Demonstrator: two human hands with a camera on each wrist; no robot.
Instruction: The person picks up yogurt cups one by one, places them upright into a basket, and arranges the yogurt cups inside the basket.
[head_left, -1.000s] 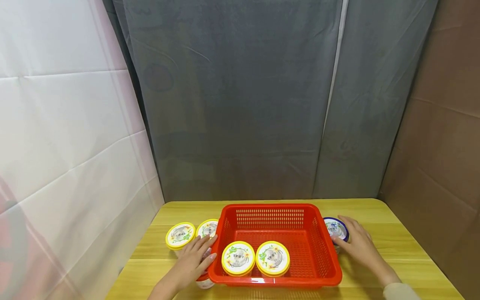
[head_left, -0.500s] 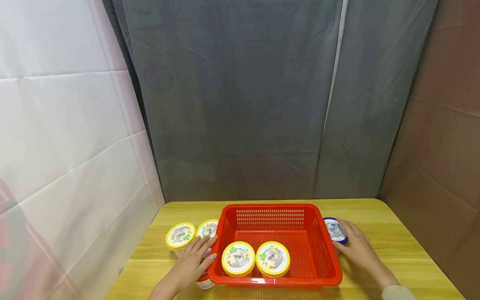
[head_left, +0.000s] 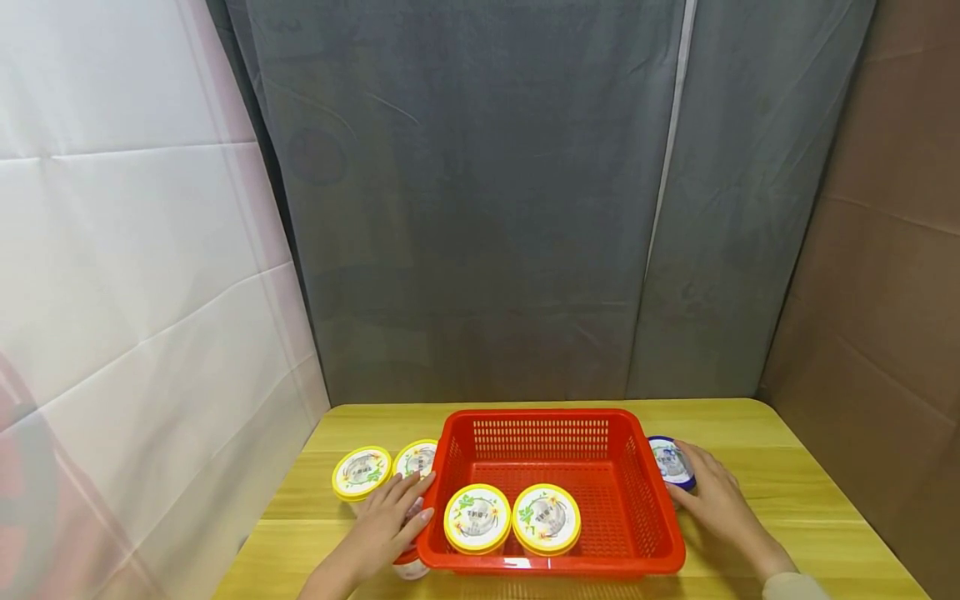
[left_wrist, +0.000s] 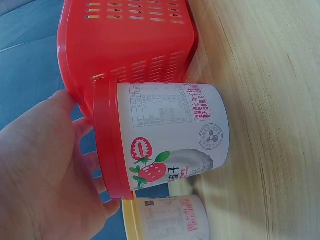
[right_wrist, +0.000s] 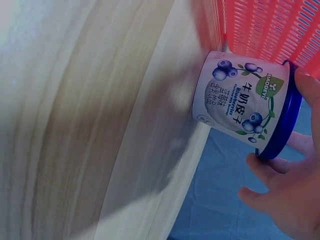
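My right hand (head_left: 712, 493) grips a white tub with a blue lid (right_wrist: 245, 102) and blueberries printed on it. The thumb lies on the basket side of the lid, the fingers round its other side. At the left, my left hand (head_left: 381, 525) rests over a tub with a red lid (left_wrist: 165, 140) and a strawberry print, its fingers fairly straight and the thumb at the basket's rim. Between the hands stands a red plastic basket (head_left: 547, 564). In its front left part sit a yellow-lidded tub (head_left: 477, 518) and a second yellow-lidded tub (head_left: 546, 518).
Left of the basket stand one yellow-lidded tub (head_left: 362, 472) and another yellow-lidded tub (head_left: 415, 457), the latter partly behind the left fingers. All rests on a wooden table (head_left: 795, 500). A grey curtain (head_left: 480, 208) hangs behind it, with a white sheet left and a brown one right.
My right hand has closed in on the blue-lidded tub, its fingers covering more of the lid, and the lid has tilted slightly. The left hand, the basket and the other tubs have stayed put.
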